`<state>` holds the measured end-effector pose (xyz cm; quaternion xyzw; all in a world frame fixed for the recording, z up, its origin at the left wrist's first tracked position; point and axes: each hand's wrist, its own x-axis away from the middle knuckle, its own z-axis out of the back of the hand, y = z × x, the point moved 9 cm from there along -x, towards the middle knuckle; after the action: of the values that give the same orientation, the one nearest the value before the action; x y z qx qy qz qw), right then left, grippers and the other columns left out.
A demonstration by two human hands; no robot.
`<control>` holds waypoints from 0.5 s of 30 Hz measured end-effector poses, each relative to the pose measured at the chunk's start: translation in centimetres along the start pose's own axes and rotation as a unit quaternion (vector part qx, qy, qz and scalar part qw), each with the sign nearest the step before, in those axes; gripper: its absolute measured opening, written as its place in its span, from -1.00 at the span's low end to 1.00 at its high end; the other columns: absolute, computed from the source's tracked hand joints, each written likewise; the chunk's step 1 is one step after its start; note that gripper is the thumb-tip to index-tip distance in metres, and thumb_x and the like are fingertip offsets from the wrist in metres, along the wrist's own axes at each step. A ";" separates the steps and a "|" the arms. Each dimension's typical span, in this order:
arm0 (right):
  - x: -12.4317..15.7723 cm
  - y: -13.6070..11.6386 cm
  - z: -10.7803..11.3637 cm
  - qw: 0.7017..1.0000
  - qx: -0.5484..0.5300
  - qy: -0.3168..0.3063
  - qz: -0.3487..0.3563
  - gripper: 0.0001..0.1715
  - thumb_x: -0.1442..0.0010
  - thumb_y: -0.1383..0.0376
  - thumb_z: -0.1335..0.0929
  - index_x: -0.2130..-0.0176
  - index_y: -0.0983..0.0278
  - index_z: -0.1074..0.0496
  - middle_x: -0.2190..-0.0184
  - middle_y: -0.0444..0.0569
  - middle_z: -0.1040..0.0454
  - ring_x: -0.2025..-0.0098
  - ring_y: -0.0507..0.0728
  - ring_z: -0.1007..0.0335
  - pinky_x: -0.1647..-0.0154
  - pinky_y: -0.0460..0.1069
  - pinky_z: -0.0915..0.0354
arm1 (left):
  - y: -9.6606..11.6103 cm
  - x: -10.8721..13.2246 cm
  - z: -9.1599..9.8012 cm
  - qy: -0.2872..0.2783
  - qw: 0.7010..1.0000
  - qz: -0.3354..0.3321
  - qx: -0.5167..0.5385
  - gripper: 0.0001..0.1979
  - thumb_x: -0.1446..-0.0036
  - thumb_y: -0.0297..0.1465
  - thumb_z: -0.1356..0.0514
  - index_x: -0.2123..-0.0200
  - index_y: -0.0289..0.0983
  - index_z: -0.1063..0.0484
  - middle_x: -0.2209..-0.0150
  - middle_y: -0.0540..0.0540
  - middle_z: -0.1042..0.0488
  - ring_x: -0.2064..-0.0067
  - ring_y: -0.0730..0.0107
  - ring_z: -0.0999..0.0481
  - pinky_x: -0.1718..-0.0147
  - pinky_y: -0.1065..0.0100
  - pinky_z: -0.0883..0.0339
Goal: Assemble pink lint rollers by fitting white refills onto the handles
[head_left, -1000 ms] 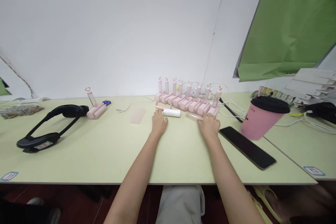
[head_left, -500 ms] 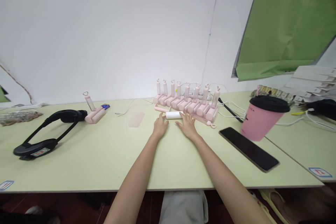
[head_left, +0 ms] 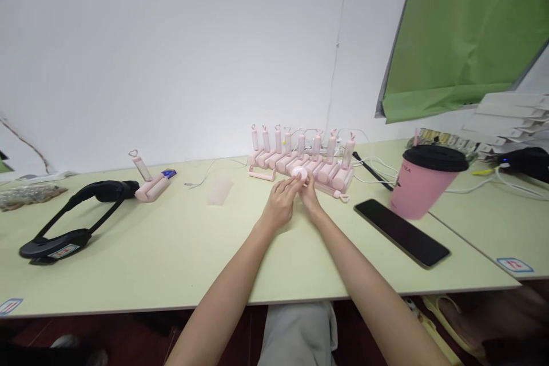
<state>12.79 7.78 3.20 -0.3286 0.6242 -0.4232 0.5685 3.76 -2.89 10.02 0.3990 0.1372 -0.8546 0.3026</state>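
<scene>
Both hands meet above the pale green table, just in front of a row of several pink lint rollers. My left hand and my right hand together hold a white lint roll lifted off the table, its round end facing me. Fingers of both hands are curled round it. An empty pink roller frame lies at the left end of the row.
A black headset lies at the left, with one more pink roller beside it. A clear plastic cover lies left of the hands. A black phone and a pink lidded cup are at the right, with white cables behind.
The white roll lay on the table between my hands; both hands closed on it and lifted it toward me. Earlier my right hand moved left from the roller row.
</scene>
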 end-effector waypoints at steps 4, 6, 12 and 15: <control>0.7 -0.9 -0.4 0.996 -0.080 -0.034 -0.034 -0.12 0.12 0.00 -0.36 -0.12 0.09 0.02 -0.05 0.03 -0.22 -0.01 0.15 -0.24 0.00 0.09 -0.21 | 0.6 0.0 -0.1 -0.005 0.999 -0.034 -0.031 -0.44 -0.09 -0.61 0.21 -0.18 -0.27 -0.02 -0.16 -0.14 -0.21 -0.21 0.38 -0.10 -0.09 0.24 -0.04; 1.2 -1.7 -0.7 0.992 -0.105 -0.062 -0.043 -0.15 0.11 0.04 -0.38 -0.12 0.07 0.00 -0.06 0.00 -0.23 -0.04 0.14 -0.22 0.00 0.08 -0.22 | 0.4 0.2 0.3 0.016 0.999 -0.034 -0.028 -0.47 -0.12 -0.59 0.21 -0.17 -0.28 -0.05 -0.13 -0.17 -0.25 -0.19 0.37 -0.15 -0.06 0.25 -0.08; 2.4 -3.5 -1.7 0.985 -0.087 -0.143 -0.037 -0.29 0.09 0.08 -0.40 -0.04 0.13 -0.18 -0.01 -0.03 -0.30 -0.06 0.13 -0.19 -0.03 0.05 -0.19 | 0.3 0.9 2.3 0.110 0.992 -0.062 -0.027 -0.54 -0.17 -0.54 0.20 -0.12 -0.28 -0.15 0.01 -0.18 -0.40 -0.09 0.36 -0.30 0.03 0.29 -0.16; 3.0 -3.6 -2.3 0.980 -0.077 -0.176 -0.052 -0.35 0.01 0.02 -0.33 -0.06 0.10 -0.18 0.02 -0.04 -0.34 -0.04 0.12 -0.22 0.02 0.03 -0.23 | -0.3 0.9 2.5 0.114 0.993 -0.034 -0.023 -0.56 -0.20 -0.50 0.22 -0.09 -0.30 -0.20 0.07 -0.21 -0.44 -0.04 0.35 -0.35 0.05 0.29 -0.18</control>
<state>9.86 3.90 5.17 -0.4731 0.5272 -0.3382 0.6196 1.63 -4.22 10.95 0.4822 0.2038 -0.8100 0.2643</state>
